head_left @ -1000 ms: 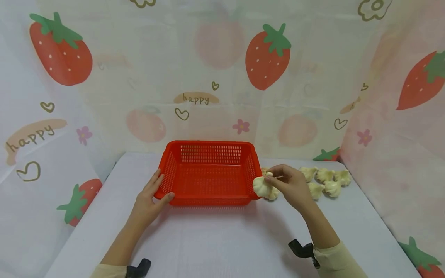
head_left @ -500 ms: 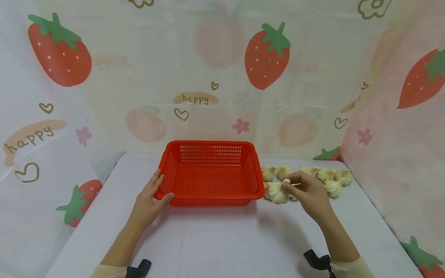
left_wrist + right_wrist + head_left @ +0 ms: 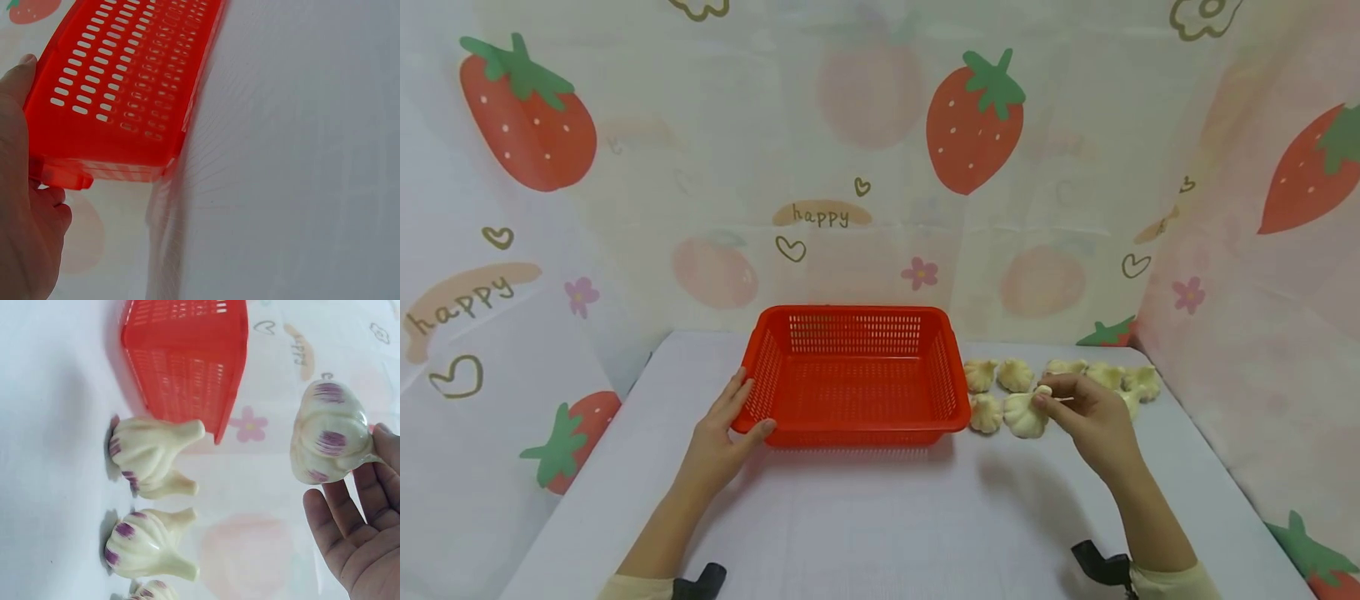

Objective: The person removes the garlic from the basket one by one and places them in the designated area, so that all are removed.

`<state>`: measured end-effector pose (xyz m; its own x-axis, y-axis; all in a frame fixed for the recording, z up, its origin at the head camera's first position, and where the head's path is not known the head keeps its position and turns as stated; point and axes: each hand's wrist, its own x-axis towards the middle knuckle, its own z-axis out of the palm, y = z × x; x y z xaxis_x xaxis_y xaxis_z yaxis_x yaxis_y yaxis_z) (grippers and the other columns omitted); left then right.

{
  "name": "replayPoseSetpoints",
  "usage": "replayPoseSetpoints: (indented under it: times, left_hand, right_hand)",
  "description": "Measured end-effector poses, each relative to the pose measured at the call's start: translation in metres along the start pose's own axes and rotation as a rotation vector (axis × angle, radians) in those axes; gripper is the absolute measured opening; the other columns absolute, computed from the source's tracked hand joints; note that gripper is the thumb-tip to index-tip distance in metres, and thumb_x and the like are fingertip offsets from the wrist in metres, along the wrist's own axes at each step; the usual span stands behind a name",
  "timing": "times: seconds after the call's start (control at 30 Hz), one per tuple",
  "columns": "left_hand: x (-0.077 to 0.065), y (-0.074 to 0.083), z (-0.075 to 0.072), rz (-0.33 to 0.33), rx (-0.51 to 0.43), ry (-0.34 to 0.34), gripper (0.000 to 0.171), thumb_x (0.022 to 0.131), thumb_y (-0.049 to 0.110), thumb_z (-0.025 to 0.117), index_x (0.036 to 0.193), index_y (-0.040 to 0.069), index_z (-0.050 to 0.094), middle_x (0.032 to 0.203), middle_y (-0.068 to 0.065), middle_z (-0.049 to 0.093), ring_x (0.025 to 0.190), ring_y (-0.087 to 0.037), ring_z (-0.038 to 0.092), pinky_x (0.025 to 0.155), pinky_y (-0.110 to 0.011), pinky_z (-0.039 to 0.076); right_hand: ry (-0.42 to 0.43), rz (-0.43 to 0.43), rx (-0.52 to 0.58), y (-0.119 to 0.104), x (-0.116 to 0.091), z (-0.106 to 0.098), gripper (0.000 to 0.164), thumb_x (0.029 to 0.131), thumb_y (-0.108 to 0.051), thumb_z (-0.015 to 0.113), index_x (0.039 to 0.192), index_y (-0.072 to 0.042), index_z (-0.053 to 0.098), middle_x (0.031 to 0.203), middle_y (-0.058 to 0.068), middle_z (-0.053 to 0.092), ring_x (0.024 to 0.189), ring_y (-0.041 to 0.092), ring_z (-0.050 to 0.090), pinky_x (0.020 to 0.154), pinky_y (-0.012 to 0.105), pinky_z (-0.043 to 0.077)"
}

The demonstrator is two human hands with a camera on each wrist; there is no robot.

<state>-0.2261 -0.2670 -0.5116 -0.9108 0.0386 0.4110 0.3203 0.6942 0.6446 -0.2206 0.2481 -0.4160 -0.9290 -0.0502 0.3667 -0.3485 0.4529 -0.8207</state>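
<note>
A red plastic basket (image 3: pixel 850 392) with slotted walls stands on the white table. My left hand (image 3: pixel 722 442) grips its left front corner, thumb along the front rim and fingers at the side; in the left wrist view, curled fingertips (image 3: pixel 53 203) show below the rim. To the basket's right, my right hand (image 3: pixel 1093 421) pinches a garlic bulb (image 3: pixel 331 434) by its stem. That bulb, cream with purple streaks, is raised off the table in the right wrist view. Several similar bulbs (image 3: pixel 986 414) sit near the basket's right side, and more (image 3: pixel 1141 382) stand farther right, partly hidden by my right hand.
A white cloth covers the table (image 3: pixel 850 525). Close behind it hangs a curtain (image 3: pixel 865 167) printed with strawberries, hearts and "happy", which also runs along both sides.
My right hand has moved right, away from the basket's right rim, still pinching the garlic bulb. Bulbs beside the basket that it covered now show. My left hand and the basket stay put.
</note>
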Motion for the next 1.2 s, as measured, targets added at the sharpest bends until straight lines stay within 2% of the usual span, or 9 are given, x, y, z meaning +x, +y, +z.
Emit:
replayPoseSetpoints:
  times: [0.3,0.5,0.73,0.93,1.2]
  left_hand:
    - [0.000,0.002,-0.001,-0.006,0.010,-0.003,0.084,0.092,0.043,0.076,0.158,0.007,0.039,0.170,-0.001,0.026,0.154,-0.033,0.029,0.114,-0.061,0.038]
    - [0.000,0.001,-0.002,-0.007,0.006,-0.001,0.084,0.092,0.044,0.076,0.158,0.008,0.039,0.170,-0.001,0.026,0.154,-0.033,0.029,0.114,-0.061,0.039]
    - [0.000,0.000,0.000,-0.006,0.015,-0.010,0.084,0.092,0.046,0.074,0.158,0.008,0.038,0.170,-0.001,0.026,0.154,-0.033,0.029,0.113,-0.061,0.040]
    - [0.000,0.000,0.001,-0.004,0.023,-0.008,0.084,0.093,0.044,0.074,0.159,0.008,0.037,0.170,-0.002,0.027,0.154,-0.034,0.029,0.111,-0.061,0.041]
    - [0.000,0.001,0.000,0.001,0.021,-0.002,0.084,0.092,0.044,0.075,0.158,0.008,0.038,0.169,-0.001,0.027,0.154,-0.034,0.030,0.111,-0.061,0.042]
  right_hand:
    - [0.045,-0.017,-0.010,0.004,0.005,-0.015,0.025,0.094,-0.022,0.077,0.112,-0.006,0.073,0.106,-0.011,0.073,0.088,0.004,0.072,0.075,0.016,0.057]
    - [0.077,-0.025,-0.013,0.010,0.008,-0.030,0.028,0.094,-0.016,0.076,0.115,0.002,0.071,0.100,-0.015,0.071,0.086,0.001,0.071,0.078,0.012,0.056]
    - [0.114,0.019,-0.067,0.023,0.009,-0.049,0.033,0.094,-0.020,0.077,0.119,0.001,0.071,0.098,-0.017,0.069,0.085,-0.001,0.069,0.069,0.014,0.056]
    - [0.152,0.021,-0.117,0.037,0.011,-0.063,0.033,0.093,-0.022,0.078,0.118,0.000,0.073,0.096,-0.021,0.069,0.089,-0.005,0.068,0.073,0.010,0.054]
    - [0.196,0.102,-0.187,0.047,0.011,-0.082,0.038,0.092,-0.030,0.078,0.120,-0.005,0.073,0.098,-0.025,0.066,0.088,-0.008,0.065,0.075,0.010,0.046]
